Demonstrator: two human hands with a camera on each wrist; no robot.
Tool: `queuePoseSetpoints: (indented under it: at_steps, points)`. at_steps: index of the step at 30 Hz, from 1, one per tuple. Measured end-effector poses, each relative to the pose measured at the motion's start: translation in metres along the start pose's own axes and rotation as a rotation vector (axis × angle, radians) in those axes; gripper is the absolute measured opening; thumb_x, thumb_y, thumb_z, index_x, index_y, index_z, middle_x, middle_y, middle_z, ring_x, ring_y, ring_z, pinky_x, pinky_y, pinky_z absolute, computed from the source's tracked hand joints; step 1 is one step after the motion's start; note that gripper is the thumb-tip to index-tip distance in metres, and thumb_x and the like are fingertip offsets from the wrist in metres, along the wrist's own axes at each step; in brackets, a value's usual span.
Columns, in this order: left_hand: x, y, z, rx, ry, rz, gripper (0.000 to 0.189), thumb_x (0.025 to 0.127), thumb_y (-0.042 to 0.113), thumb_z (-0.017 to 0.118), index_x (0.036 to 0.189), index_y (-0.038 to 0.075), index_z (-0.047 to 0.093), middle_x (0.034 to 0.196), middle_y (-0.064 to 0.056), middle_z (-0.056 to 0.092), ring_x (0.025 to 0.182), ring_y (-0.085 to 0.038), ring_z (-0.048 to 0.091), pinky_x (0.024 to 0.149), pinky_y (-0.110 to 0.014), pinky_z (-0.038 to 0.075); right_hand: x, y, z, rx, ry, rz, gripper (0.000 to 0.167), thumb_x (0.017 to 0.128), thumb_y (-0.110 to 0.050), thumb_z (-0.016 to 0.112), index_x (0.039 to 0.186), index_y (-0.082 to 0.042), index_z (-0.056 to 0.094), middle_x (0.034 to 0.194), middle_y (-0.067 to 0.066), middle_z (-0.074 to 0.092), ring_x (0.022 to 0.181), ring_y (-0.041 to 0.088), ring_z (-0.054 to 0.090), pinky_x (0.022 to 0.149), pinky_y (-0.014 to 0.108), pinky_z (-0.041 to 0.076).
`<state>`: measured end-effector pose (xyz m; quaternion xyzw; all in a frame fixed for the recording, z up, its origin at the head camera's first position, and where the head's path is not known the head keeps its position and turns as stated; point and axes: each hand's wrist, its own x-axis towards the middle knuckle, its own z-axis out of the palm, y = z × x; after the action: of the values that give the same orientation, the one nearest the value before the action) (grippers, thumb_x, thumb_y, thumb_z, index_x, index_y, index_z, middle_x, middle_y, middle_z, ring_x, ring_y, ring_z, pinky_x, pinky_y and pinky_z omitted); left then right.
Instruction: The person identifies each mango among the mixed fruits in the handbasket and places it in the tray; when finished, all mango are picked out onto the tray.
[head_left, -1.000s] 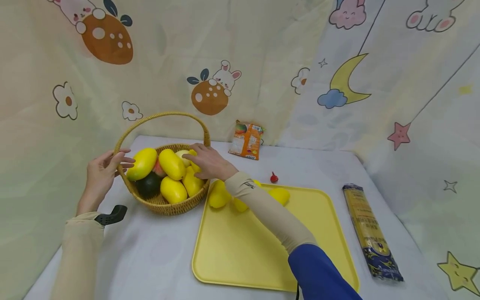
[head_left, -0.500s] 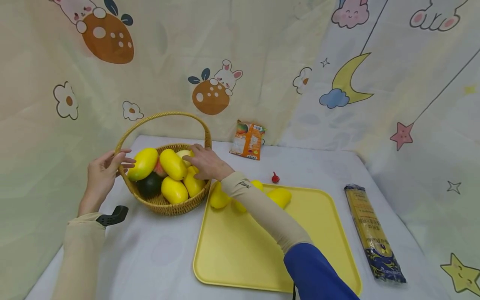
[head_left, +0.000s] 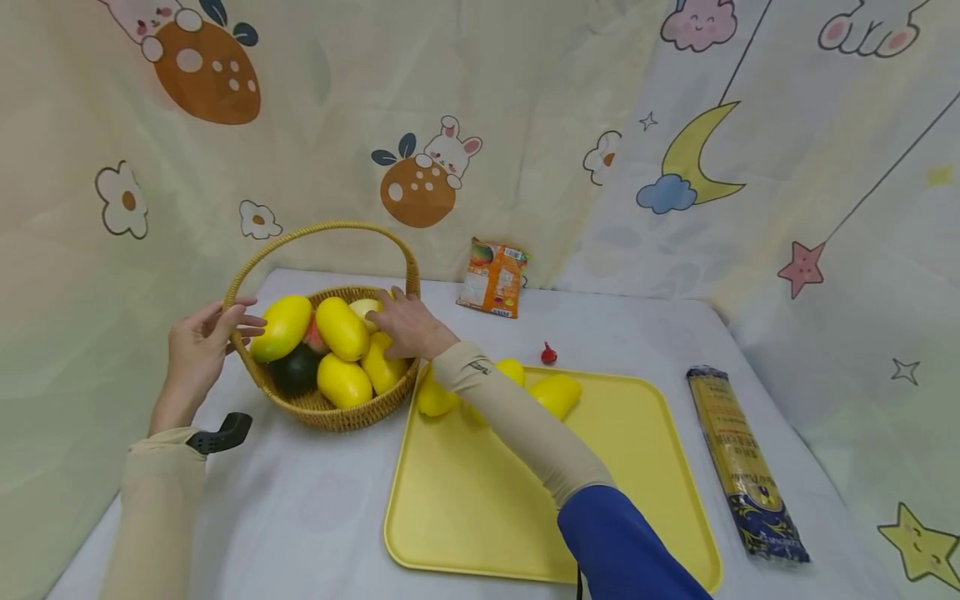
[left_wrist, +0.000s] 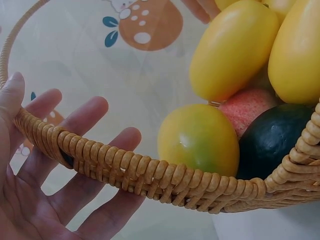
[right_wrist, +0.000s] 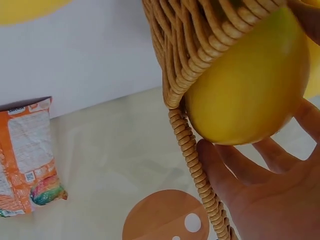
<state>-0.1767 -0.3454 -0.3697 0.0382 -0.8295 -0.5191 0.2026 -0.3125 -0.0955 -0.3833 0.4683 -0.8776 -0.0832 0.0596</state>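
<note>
A wicker basket (head_left: 348, 417) with a tall arched handle holds several yellow mangoes (head_left: 342, 328), a dark green fruit (head_left: 296, 372) and a pinkish peach (left_wrist: 247, 107). At the basket's left side my left hand (head_left: 193, 354) grips the rim near the handle's foot, fingers behind it and thumb in front. My right hand (head_left: 416, 325) reaches over the right side. In the right wrist view its fingers hold a yellow mango (right_wrist: 245, 85) with a green tinge, lying close against the rim. From the head view that mango is mostly hidden by the hand.
A yellow tray (head_left: 480, 517) lies right of the basket, with several yellow fruits (head_left: 555, 395) at its far edge under my right forearm. An orange snack packet (head_left: 492, 279) and a small red object (head_left: 549, 354) lie behind it. A spaghetti pack (head_left: 746, 462) is at right.
My right hand has shifted slightly left over the basket, its forearm swinging left too. My left hand stays at the basket's left side.
</note>
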Motion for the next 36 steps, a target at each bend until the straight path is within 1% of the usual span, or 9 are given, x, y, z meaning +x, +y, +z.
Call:
queuePoseSetpoints:
  at_steps: [5,9,12,17,20,23,26,30,36]
  points:
    - [-0.0009,-0.0004,-0.0017,-0.001,-0.008,-0.012,0.044,0.099,0.037,0.048,0.129,0.005,0.057,0.085,0.025,0.066,0.081,0.005,0.066,0.074,-0.007,0.049,0.0015,-0.0023,-0.0012,-0.015,-0.028,0.019,0.053,0.081,-0.041,0.071,0.128,-0.02,0.06,0.139,0.013,0.043,0.116,0.029,0.049,0.087,0.04,0.048]
    - [-0.001,-0.0007,-0.0017,0.0,-0.009,-0.013,0.045,0.099,0.037,0.048,0.129,0.005,0.057,0.086,0.025,0.066,0.082,0.003,0.067,0.075,-0.008,0.049,0.0023,-0.0034,-0.0025,-0.036,-0.051,0.024,0.044,0.081,-0.034,0.069,0.122,-0.02,0.062,0.137,0.012,0.046,0.112,0.028,0.049,0.085,0.039,0.048]
    - [-0.0009,-0.0009,-0.0018,-0.002,-0.008,-0.013,0.045,0.099,0.037,0.049,0.129,0.005,0.057,0.086,0.025,0.066,0.083,0.002,0.067,0.075,-0.008,0.049,0.0019,-0.0041,-0.0046,-0.028,-0.068,0.022,0.039,0.08,-0.027,0.067,0.119,-0.02,0.063,0.133,0.012,0.048,0.11,0.029,0.049,0.083,0.039,0.048]
    - [-0.0012,-0.0014,-0.0016,0.004,-0.008,-0.02,0.045,0.099,0.038,0.049,0.129,0.005,0.057,0.085,0.025,0.066,0.083,0.002,0.067,0.074,-0.006,0.048,0.0013,-0.0044,-0.0062,-0.025,-0.107,0.026,0.038,0.082,-0.023,0.065,0.12,-0.022,0.063,0.142,0.016,0.042,0.124,0.039,0.046,0.093,0.044,0.047]
    - [-0.0015,-0.0015,-0.0016,0.006,-0.007,-0.019,0.045,0.099,0.038,0.049,0.129,0.006,0.057,0.085,0.025,0.067,0.083,0.002,0.067,0.073,-0.006,0.048,0.0011,-0.0046,-0.0064,-0.064,-0.13,0.024,0.041,0.082,-0.023,0.064,0.123,-0.024,0.061,0.147,0.017,0.036,0.128,0.041,0.043,0.096,0.045,0.045]
    - [-0.0015,-0.001,-0.0014,0.009,-0.004,-0.013,0.044,0.099,0.038,0.049,0.128,0.007,0.058,0.085,0.025,0.067,0.083,0.002,0.067,0.074,-0.007,0.048,0.0008,-0.0047,-0.0062,-0.113,-0.137,0.021,0.043,0.082,-0.025,0.064,0.125,-0.026,0.059,0.145,0.017,0.037,0.124,0.038,0.046,0.095,0.043,0.044]
    - [-0.0013,-0.0004,-0.0016,0.008,-0.004,-0.007,0.043,0.099,0.037,0.049,0.128,0.007,0.058,0.085,0.025,0.067,0.083,0.002,0.067,0.074,-0.007,0.048,0.0007,-0.0038,-0.0052,-0.14,-0.126,0.013,0.043,0.08,-0.027,0.064,0.123,-0.027,0.059,0.142,0.015,0.04,0.115,0.033,0.049,0.089,0.04,0.044]
    - [-0.0013,0.0,-0.0014,0.008,-0.002,-0.007,0.043,0.099,0.037,0.049,0.127,0.006,0.058,0.084,0.024,0.067,0.082,0.002,0.067,0.073,-0.007,0.049,0.0006,-0.0014,-0.0038,-0.142,-0.102,-0.002,0.042,0.079,-0.028,0.066,0.12,-0.029,0.06,0.136,0.012,0.043,0.105,0.028,0.049,0.084,0.037,0.043]
    - [-0.0012,-0.0001,-0.0011,0.008,-0.002,-0.012,0.044,0.098,0.037,0.049,0.127,0.006,0.058,0.085,0.023,0.067,0.082,0.002,0.067,0.073,-0.007,0.049,0.0009,0.001,-0.0023,-0.128,-0.072,-0.015,0.046,0.075,-0.033,0.072,0.119,-0.029,0.061,0.129,0.01,0.047,0.101,0.026,0.05,0.083,0.037,0.044]
